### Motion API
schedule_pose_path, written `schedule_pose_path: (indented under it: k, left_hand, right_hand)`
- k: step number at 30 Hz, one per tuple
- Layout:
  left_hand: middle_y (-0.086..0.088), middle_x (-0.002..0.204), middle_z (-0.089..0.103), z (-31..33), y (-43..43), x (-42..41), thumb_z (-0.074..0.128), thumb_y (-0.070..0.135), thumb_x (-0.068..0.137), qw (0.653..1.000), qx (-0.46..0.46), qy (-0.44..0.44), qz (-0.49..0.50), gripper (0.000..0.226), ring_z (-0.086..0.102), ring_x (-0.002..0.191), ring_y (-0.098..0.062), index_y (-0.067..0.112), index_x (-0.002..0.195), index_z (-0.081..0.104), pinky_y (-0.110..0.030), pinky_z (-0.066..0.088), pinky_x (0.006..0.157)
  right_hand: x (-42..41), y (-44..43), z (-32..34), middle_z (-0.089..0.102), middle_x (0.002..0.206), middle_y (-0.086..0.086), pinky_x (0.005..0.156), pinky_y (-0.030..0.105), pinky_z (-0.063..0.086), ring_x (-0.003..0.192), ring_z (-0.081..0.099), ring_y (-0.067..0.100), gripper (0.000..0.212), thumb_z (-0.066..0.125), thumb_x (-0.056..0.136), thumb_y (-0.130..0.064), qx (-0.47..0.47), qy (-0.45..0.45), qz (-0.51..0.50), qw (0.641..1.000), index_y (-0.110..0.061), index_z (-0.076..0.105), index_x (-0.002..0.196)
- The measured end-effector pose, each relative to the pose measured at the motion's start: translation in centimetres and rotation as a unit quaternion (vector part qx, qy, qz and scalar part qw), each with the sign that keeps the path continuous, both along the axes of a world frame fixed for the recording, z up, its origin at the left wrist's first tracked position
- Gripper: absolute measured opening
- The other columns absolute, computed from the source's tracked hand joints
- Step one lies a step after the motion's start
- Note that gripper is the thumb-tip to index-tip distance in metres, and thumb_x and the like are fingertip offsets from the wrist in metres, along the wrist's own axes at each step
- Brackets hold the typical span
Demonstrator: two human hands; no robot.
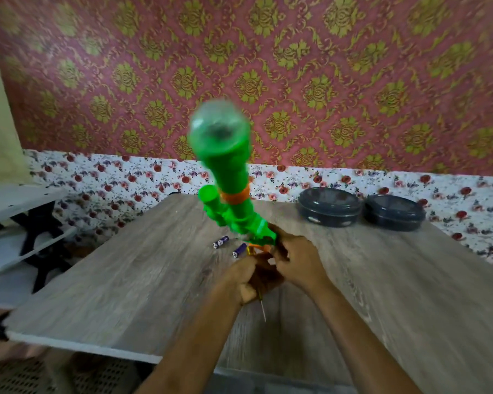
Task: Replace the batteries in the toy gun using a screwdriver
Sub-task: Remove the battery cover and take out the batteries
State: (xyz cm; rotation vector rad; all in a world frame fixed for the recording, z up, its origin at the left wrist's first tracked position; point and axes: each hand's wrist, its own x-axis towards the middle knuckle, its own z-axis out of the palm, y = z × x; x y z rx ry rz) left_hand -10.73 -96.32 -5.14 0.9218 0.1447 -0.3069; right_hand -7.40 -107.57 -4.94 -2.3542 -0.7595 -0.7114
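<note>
Head view: toy gun (228, 177) stands barrel-up, its grip clasped by right hand (298, 260); left hand (246, 275), beside it, fists the screwdriver (262, 304), tip toward the person.

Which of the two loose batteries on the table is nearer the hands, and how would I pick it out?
Start at the wooden table and find the green toy gun held upright over it. Just left of its base lie two purple batteries; the nearer battery almost touches the left hand, while the other battery lies farther left and back.
</note>
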Motion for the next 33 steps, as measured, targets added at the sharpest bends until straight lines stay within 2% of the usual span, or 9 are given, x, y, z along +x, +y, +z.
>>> schedule_pose_path:
  k: [4,8,15,19,21,25,27,30,33]
  left_hand:
    - [-0.011,0.060,0.069,-0.2,0.3,-0.2,0.023,-0.017,0.089,0.999,-0.040,-0.001,0.026,0.040,0.068,0.052,-0.018,0.001,0.082,0.057,-0.027,0.057,0.050]
    - [-0.017,0.059,0.067,-0.5,1.0,0.2,0.028,-0.014,0.091,0.998,-0.037,0.028,0.032,0.032,0.067,0.048,-0.022,-0.004,0.084,0.057,-0.028,0.056,0.047]
    - [-0.012,0.051,0.065,-1.3,-0.2,0.7,0.040,-0.005,0.095,0.999,-0.011,0.028,0.044,0.027,0.064,0.042,-0.017,-0.003,0.074,0.057,-0.025,0.054,0.046]
    - [-0.012,0.052,0.065,-2.1,-0.4,1.7,0.045,-0.006,0.094,0.997,0.022,0.029,0.073,0.020,0.065,0.044,-0.015,-0.005,0.078,0.057,-0.023,0.056,0.048]
    - [-0.011,0.046,0.062,-1.9,-0.1,1.9,0.045,-0.009,0.093,0.994,0.049,0.007,0.099,0.031,0.063,0.040,-0.014,-0.006,0.066,0.060,-0.020,0.054,0.046]
    - [-0.004,0.042,0.061,-0.6,2.3,3.1,0.046,-0.013,0.091,0.977,0.121,-0.074,0.159,0.027,0.062,0.039,-0.011,-0.002,0.067,0.054,-0.018,0.054,0.046]
    - [-0.001,0.044,0.062,0.1,4.3,3.8,0.047,-0.014,0.090,0.959,0.177,-0.121,0.186,0.025,0.063,0.043,-0.013,-0.001,0.070,0.057,-0.022,0.056,0.050]
    - [-0.002,0.045,0.060,0.4,6.1,4.7,0.056,-0.006,0.086,0.918,0.313,-0.156,0.185,0.035,0.056,0.042,-0.013,0.012,0.059,0.068,-0.031,0.043,0.056]
    - [-0.009,0.062,0.066,0.2,6.2,5.9,0.060,0.009,0.074,0.849,0.470,-0.172,0.168,0.021,0.064,0.059,-0.023,0.019,0.059,0.071,-0.036,0.049,0.065]
  right_hand:
    - [-0.4,0.4,0.3,0.072,0.104,0.008,0.072,0.040,0.051,0.091,0.066,0.035,0.054,0.044,0.079,-0.030,-0.049,-0.066,0.013,0.997,-0.033,0.052,0.132]
    - [0.0,0.3,0.0,0.070,0.109,0.006,0.077,0.038,0.049,0.098,0.064,0.033,0.050,0.042,0.088,-0.032,-0.068,-0.047,-0.017,0.996,-0.036,0.044,0.137]
    - [0.2,0.2,0.8,0.069,0.086,0.019,0.065,0.030,0.037,0.081,0.063,0.036,0.050,0.048,0.088,-0.030,0.025,0.009,0.005,1.000,-0.018,0.048,0.136]
    - [0.8,-0.1,1.0,0.068,0.083,0.010,0.062,0.024,0.035,0.076,0.062,0.027,0.035,0.060,0.089,-0.020,0.108,0.049,0.003,0.993,-0.010,0.059,0.122]
    - [1.1,-0.5,1.1,0.066,0.078,0.004,0.061,0.022,0.040,0.073,0.061,0.021,0.028,0.061,0.089,-0.017,0.145,0.066,-0.002,0.987,-0.005,0.062,0.114]
    - [1.8,-1.9,0.2,0.068,0.102,0.017,0.083,0.047,0.050,0.094,0.063,0.032,0.030,0.061,0.088,-0.014,0.236,0.087,-0.024,0.968,-0.005,0.060,0.117]
    - [1.8,-2.2,-0.2,0.066,0.101,0.009,0.084,0.038,0.050,0.090,0.062,0.020,0.024,0.059,0.090,-0.008,0.304,0.114,-0.009,0.946,-0.010,0.060,0.113]
    - [1.5,-2.5,-1.2,0.062,0.102,0.001,0.077,0.009,0.045,0.079,0.060,-0.010,0.025,0.055,0.090,-0.002,0.409,0.154,0.026,0.899,-0.012,0.057,0.113]
    - [1.8,-2.6,-2.6,0.066,0.095,-0.005,0.073,0.006,0.048,0.073,0.061,-0.015,0.027,0.053,0.090,0.002,0.496,0.194,0.040,0.845,-0.008,0.057,0.114]
